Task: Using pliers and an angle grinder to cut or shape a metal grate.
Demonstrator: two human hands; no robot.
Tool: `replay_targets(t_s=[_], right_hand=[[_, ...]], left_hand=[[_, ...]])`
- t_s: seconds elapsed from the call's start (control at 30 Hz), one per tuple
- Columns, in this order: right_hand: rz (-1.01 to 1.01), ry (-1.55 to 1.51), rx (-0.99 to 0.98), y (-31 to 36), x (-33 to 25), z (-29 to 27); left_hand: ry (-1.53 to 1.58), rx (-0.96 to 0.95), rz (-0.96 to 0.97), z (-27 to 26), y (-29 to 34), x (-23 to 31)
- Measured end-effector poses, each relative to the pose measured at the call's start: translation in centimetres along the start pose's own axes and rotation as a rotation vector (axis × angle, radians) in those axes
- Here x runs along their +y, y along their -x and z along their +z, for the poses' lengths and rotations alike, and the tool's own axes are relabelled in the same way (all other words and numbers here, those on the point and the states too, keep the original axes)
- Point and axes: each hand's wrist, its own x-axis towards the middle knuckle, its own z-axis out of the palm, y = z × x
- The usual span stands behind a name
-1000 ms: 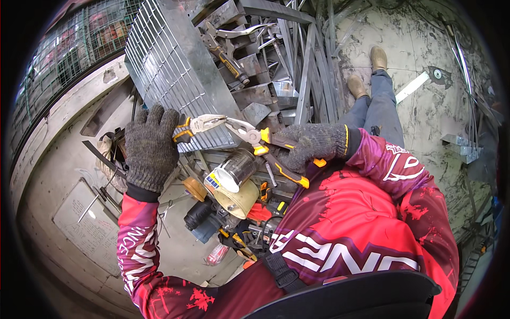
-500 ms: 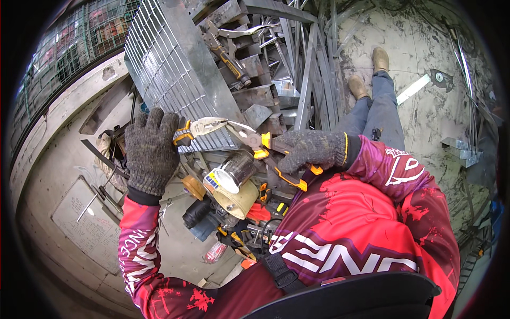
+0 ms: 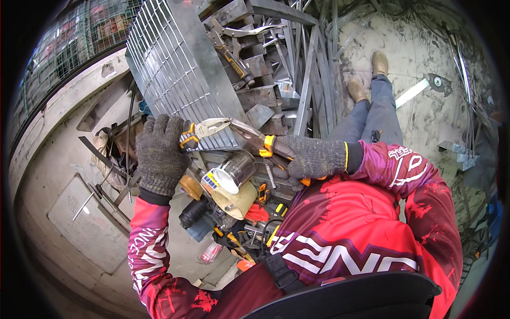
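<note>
My left hand [image 3: 162, 154], in a dark grey knit glove, is closed round the yellow-and-black handles of a pair of pliers [image 3: 211, 127]. Their silver jaws point right. My gloved right hand [image 3: 316, 157] grips a second pair of pliers [image 3: 249, 134] by the orange-and-black handles, with the jaws pointing left. The two tools meet tip to tip above a metal tin [image 3: 238, 169]; whether the jaws bite on each other I cannot tell. The fingers of my right hand cover most of its pliers' handles.
A wire-grid metal panel [image 3: 175, 69] leans beyond my left hand. Steel offcuts and long tubes [image 3: 308, 80] are piled ahead, with a hammer-like tool [image 3: 231, 56] on top. Below the tin lie a cream-coloured roll [image 3: 234, 201], a black cylinder [image 3: 194, 212] and several hand tools.
My right hand has squeezed its pliers' handles, which stood spread apart before, and its fingers now wrap round them. My left hand and its pliers have shifted slightly right.
</note>
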Motion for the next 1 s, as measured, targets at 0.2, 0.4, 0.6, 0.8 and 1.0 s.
replay_targets(t_s=[0.2, 0.4, 0.6, 0.8, 1.0], right_hand=[[-0.278, 0.434, 0.183, -0.9, 2.7, -0.4], [-0.020, 0.390, 0.050, 1.2, -2.8, -0.8], [-0.105, 0.371, 0.036, -0.1, 0.1, -1.8], [-0.086, 0.251, -0.040, 0.4, -1.5, -1.7], [-0.473, 0.691, 0.159, -1.3, 2.7, -1.3]], left_hand=[[0.142, 0.069, -0.087, 2.7, 1.3, 0.8], [-0.047, 0.023, -0.123, -1.0, 1.3, 2.6], [-0.333, 0.066, -0.022, -3.8, 0.3, 3.1], [-0.262, -0.057, -0.001, -4.4, -0.4, 2.5], [-0.048, -0.087, -0.031, -2.5, -0.3, 1.6]])
